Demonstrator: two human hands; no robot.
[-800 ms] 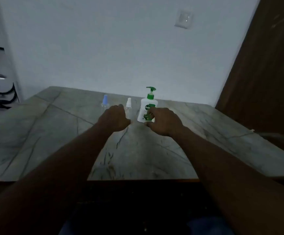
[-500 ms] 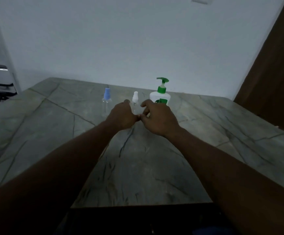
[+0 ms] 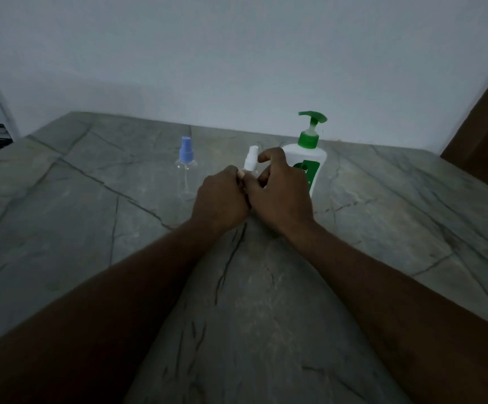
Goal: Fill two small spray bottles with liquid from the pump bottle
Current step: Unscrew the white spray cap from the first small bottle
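Both hands had closed on the white-capped spray bottle [image 3: 251, 160] since half a second earlier: the left hand [image 3: 221, 199] gripped its hidden body, the right hand [image 3: 280, 196] curled round its cap. To its left stood the blue-capped spray bottle [image 3: 186, 158], just right the pump bottle [image 3: 307, 158], on the table [image 3: 91, 228].

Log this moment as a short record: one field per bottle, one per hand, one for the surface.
blue-capped spray bottle: upright, clear, cap on, untouched, left of both hands
white-capped spray bottle: upright between the hands, cap on
pump bottle: upright, green pump, behind the right hand
left hand: grips the white-capped spray bottle's body
right hand: fingers curled beside its cap; contact unclear
table: grey veined stone
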